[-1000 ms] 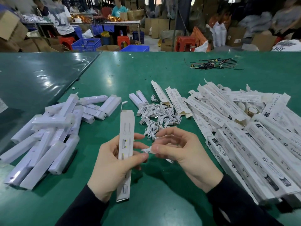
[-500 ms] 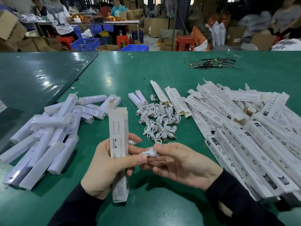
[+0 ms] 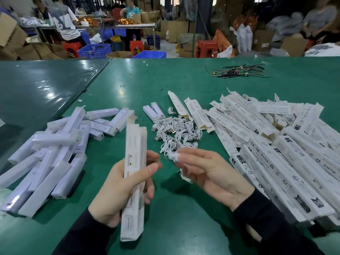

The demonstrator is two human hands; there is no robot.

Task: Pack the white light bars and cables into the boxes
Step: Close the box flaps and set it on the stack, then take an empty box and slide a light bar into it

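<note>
Head view shows your left hand (image 3: pixel 121 188) gripping a long white box (image 3: pixel 134 183) upright, while your right hand (image 3: pixel 211 173) pinches a coiled white cable (image 3: pixel 173 157) at its fingertips just right of the box.

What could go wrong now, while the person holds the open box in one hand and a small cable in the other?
1. The right hand pinches the coiled cable only at the fingertips, so it may uncoil or drop onto the table.
2. The left hand holds the box upright around the middle, so its open top flap may fold and block the cable.
</note>
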